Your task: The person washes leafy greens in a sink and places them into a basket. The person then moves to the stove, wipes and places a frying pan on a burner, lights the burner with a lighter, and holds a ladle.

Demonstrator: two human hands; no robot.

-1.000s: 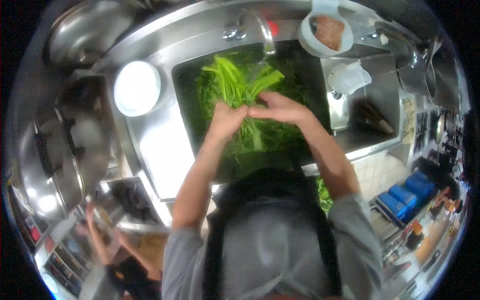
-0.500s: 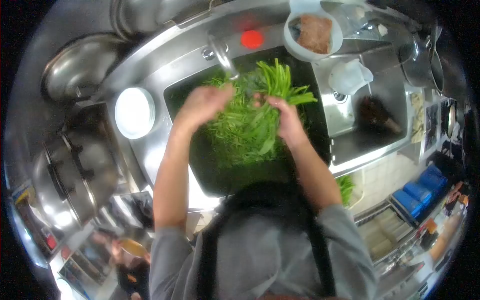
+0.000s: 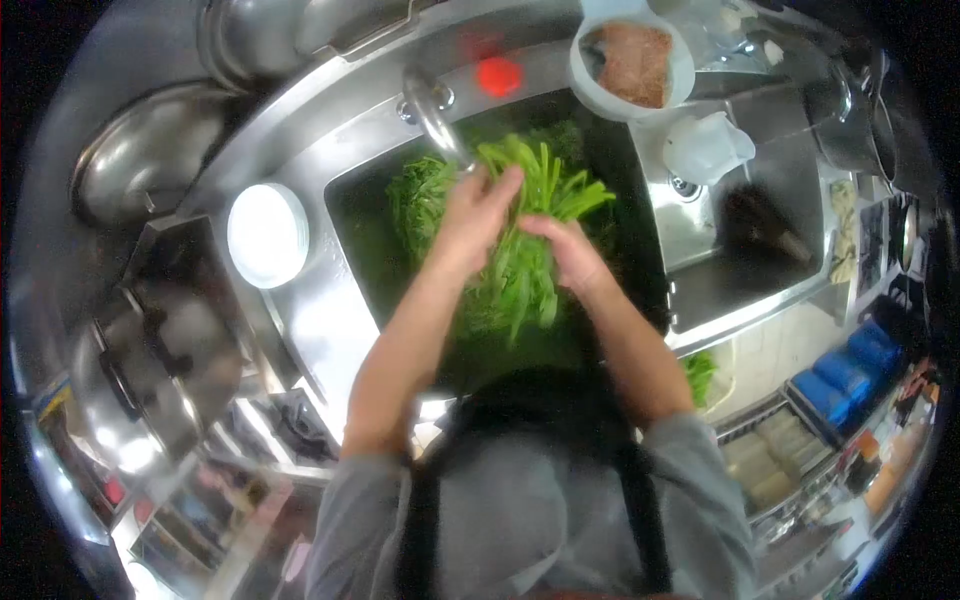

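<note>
Over the dark left sink basin [image 3: 355, 235], my right hand [image 3: 570, 250] is closed round a bunch of leafy greens [image 3: 530, 275], its pale stems fanning up and to the right. My left hand [image 3: 475, 222] is at the left side of the same bunch, just below the faucet [image 3: 436, 122], fingers apart and somewhat blurred. Whether it touches the stems is hard to tell. More loose greens [image 3: 415, 200] lie in the basin around both hands.
White stacked bowls [image 3: 268, 235] stand left of the basin. A red round object [image 3: 498, 76] is behind it. At the right are a white strainer [image 3: 588, 88] with brown contents, a white jug [image 3: 708, 148] and a second basin [image 3: 745, 285]. Large metal lids [image 3: 150, 155] are at the left.
From half a second ago, my left hand has moved right, from the faucet's left to the bunch. My right hand still holds the greens. A second ago both hands were together at the bunch.
</note>
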